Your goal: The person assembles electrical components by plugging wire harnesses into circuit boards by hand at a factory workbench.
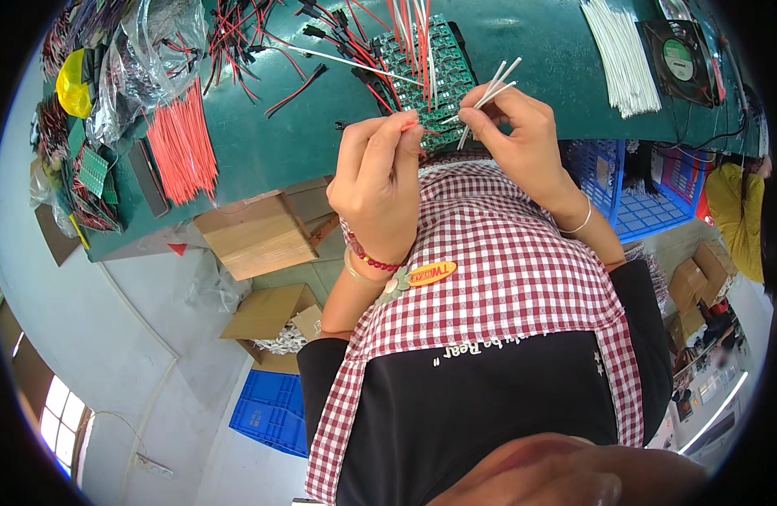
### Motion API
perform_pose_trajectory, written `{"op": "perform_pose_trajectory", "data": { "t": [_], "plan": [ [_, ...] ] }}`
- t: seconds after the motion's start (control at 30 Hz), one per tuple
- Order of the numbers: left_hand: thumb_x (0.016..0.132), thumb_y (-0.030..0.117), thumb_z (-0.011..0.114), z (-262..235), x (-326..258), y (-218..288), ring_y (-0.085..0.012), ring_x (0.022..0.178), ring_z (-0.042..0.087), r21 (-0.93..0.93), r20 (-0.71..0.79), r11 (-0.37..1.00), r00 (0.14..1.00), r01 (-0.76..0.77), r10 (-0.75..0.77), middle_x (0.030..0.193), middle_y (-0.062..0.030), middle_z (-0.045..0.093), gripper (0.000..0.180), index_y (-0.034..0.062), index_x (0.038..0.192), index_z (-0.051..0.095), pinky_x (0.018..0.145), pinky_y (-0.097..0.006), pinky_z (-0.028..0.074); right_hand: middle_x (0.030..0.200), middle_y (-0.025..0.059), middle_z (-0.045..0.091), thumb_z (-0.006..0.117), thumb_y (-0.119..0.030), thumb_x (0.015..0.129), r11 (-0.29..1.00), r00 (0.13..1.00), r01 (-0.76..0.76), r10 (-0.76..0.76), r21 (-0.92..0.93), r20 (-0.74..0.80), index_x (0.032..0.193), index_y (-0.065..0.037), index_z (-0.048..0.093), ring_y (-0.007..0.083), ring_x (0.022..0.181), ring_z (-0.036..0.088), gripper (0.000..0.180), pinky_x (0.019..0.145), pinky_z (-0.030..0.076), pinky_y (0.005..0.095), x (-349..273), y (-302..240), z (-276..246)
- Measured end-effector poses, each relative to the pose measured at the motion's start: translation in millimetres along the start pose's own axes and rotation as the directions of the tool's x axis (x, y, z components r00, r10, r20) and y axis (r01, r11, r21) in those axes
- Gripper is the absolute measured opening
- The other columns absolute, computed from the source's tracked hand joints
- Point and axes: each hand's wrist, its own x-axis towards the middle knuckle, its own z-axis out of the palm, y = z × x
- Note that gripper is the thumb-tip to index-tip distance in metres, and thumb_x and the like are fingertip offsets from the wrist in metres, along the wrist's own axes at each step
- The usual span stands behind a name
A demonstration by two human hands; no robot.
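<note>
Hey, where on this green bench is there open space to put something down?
The green bench is bare between the circuit board panel and the white wire bundle, and between the red wire bundle and the left hand. Crowded: the top-left plastic bags and the black-and-red leads.

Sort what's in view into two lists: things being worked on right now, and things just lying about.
In hand:
left hand pinching a red wire
right hand holding white wires
green circuit boards just beyond both hands

Lying about:
red wire bundle
white wire bundle
black fan
yellow tape roll
cardboard boxes
blue crates
</note>
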Motion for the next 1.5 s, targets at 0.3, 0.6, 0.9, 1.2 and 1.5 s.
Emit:
{"op": "perform_pose_trajectory", "data": {
  "t": [0.3,0.6,0.9,1.2,1.5],
  "plan": [
    [0.080,0.000,0.071,7.1,0.3,-2.3,-0.0142,0.068,0.064,0.117,0.004,0.991,0.998,-0.059,0.059,0.084,-0.0082,0.066,0.009,-0.0020,0.088,0.067,0.057,-0.026,0.052,0.079,0.0086,0.063,0.066,-0.005,0.084,0.992,0.995,0.097,-0.100,-0.086,-0.030,0.090,0.002,0.062,0.0138,0.064,0.061,0.010,0.054,0.047,0.0252,0.8,-0.5,1.0],
    [0.077,0.006,0.074,13.5,-2.5,-9.9,-0.0166,0.058,0.059,0.123,-0.033,0.987,0.994,-0.102,0.107,0.083,-0.0048,0.061,0.017,0.0068,0.093,0.069,0.050,-0.028,0.046,0.079,0.0082,0.063,0.067,-0.005,0.084,0.994,0.996,0.083,-0.085,-0.072,-0.021,0.089,0.002,0.061,0.0125,0.062,0.059,0.010,0.052,0.046,0.0246,1.4,-2.5,2.1],
    [0.078,0.006,0.073,15.7,-1.0,-8.5,-0.0182,0.061,0.061,0.124,-0.015,0.985,0.993,-0.117,0.120,0.083,-0.0049,0.061,0.016,0.0061,0.093,0.068,0.051,-0.029,0.047,0.078,0.0081,0.062,0.066,-0.004,0.084,0.996,0.998,0.055,-0.057,-0.064,-0.030,0.089,0.003,0.061,0.0116,0.060,0.058,0.010,0.053,0.046,0.0239,2.5,-4.4,3.3],
    [0.079,0.005,0.072,15.3,1.7,-5.2,-0.0188,0.062,0.061,0.139,0.046,0.989,0.998,-0.040,0.034,0.082,-0.0071,0.061,0.020,0.0021,0.097,0.065,0.052,-0.029,0.048,0.076,0.0082,0.061,0.066,-0.003,0.083,0.998,0.999,0.048,-0.048,-0.046,-0.010,0.086,0.003,0.059,0.0113,0.059,0.056,0.010,0.053,0.045,0.0251,6.4,-7.6,3.3],
    [0.078,0.003,0.073,5.2,4.9,-2.0,-0.0151,0.064,0.061,-0.166,0.079,0.982,0.994,0.087,-0.075,0.082,-0.0087,0.063,0.015,-0.0005,0.085,0.060,0.053,-0.026,0.049,0.076,0.0118,0.061,0.067,-0.007,0.083,0.994,0.997,0.077,-0.075,-0.076,0.024,0.088,0.003,0.059,0.0183,0.060,0.057,0.014,0.054,0.045,0.0289,10.3,-3.7,10.8]
  ]
}}
